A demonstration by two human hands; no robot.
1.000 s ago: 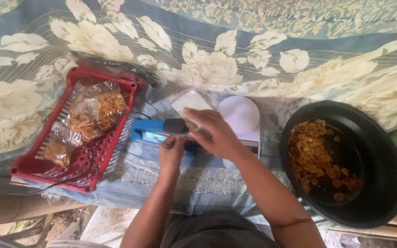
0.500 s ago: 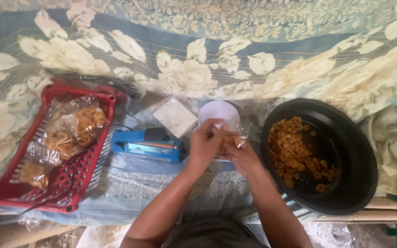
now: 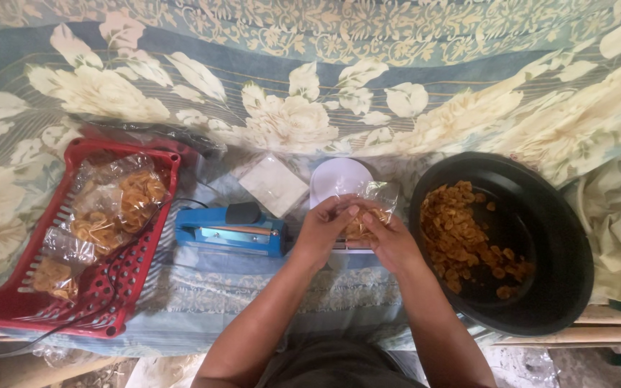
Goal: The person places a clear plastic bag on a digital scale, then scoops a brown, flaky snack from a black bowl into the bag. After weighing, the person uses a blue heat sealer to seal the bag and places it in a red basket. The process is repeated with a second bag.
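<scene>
At the left a red plastic slotted basket [image 3: 8, 305] held several sealed clear packets of golden chips [image 3: 120, 205]. Just right of it lay a blue bar-shaped heat sealer [image 3: 231, 231], with a stack of flat clear bags [image 3: 274, 185] on the far side. Near the middle, the left hand [image 3: 321, 233] and the right hand [image 3: 389, 241] were both pinched closed on a small clear plastic bag partly filled with chips [image 3: 369, 208], held over a white round-topped scale [image 3: 336, 179]. At the right sat a wide black round basin of loose chips [image 3: 573, 237]. The step looked like gathering the bag's mouth after filling; sealing it would likely call for carrying it left to the sealer with the opening kept flat
</scene>
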